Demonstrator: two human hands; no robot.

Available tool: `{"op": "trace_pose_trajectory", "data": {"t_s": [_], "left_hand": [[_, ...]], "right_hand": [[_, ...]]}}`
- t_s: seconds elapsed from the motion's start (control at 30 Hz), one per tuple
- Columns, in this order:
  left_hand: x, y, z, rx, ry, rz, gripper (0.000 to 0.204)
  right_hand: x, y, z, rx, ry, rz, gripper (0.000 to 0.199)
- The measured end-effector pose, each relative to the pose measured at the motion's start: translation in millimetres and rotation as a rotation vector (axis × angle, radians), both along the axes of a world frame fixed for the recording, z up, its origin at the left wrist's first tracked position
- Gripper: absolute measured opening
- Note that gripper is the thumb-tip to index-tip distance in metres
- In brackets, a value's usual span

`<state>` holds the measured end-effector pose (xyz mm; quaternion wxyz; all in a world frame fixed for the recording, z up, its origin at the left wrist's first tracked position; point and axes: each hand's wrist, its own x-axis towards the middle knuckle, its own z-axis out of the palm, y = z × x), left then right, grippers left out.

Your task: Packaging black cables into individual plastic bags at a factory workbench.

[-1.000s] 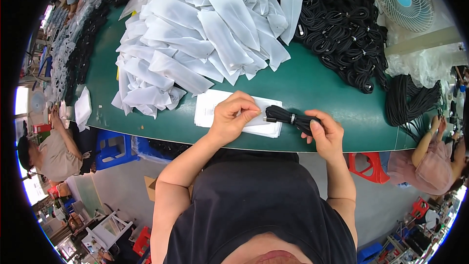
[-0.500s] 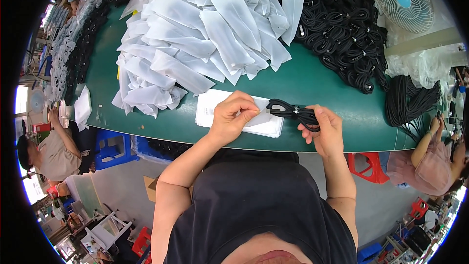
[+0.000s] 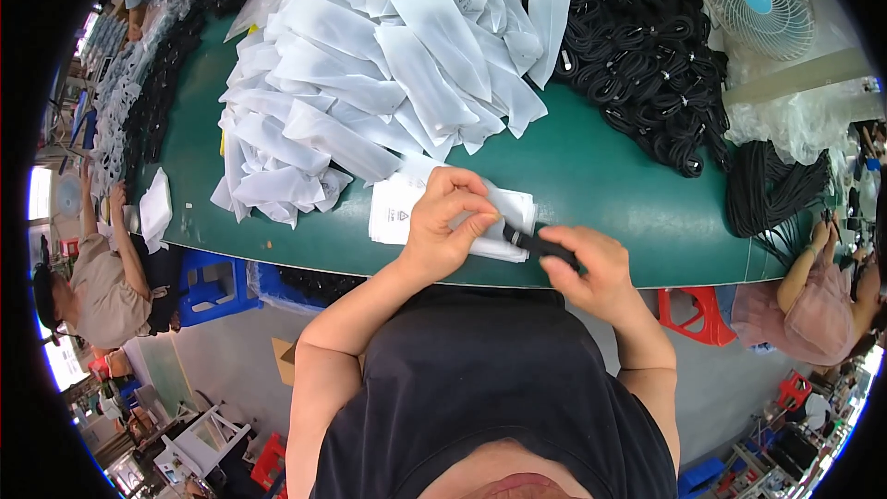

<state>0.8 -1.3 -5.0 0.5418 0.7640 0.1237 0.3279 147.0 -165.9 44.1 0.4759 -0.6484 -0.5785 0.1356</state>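
Cable bundle [image 3: 543, 245] now enters the bag [image 3: 504, 212] at the tabletop's [image 3: 628, 194] near edge; left hand [image 3: 443, 226] fingers pinch the bag, right hand [image 3: 591, 268] fingers grip the bundle.

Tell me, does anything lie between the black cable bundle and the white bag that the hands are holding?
Nothing visible does. The right hand holds the black cable bundle right at the white bag, which the left hand pinches.

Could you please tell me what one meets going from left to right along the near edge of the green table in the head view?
Loose white pouch at the table's left edge → flat stack of white pouches → left hand → coiled black cable → right hand → bundle of black cables.
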Motion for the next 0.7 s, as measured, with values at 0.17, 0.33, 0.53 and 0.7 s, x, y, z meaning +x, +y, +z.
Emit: {"op": "trace_pose_trajectory", "data": {"t_s": [0.17, 0.33, 0.53, 0.7], "left_hand": [[13, -4, 41, 0.145, 0.001, -0.070, 0.008], [25, -2, 75, -0.007, 0.007, -0.143, 0.008], [56, 4, 75, -0.262, -0.034, -0.198, 0.003], [94, 35, 73, -0.293, -0.108, -0.089, 0.008]], "right_hand": [[11, 18, 29, 0.074, -0.306, 0.030, 0.042], [31, 29, 39, 0.191, -0.272, -0.032, 0.050], [117, 96, -8, -0.027, -0.691, -0.489, 0.038], [164, 138, -39, -0.143, -0.720, -0.429, 0.045]]}}
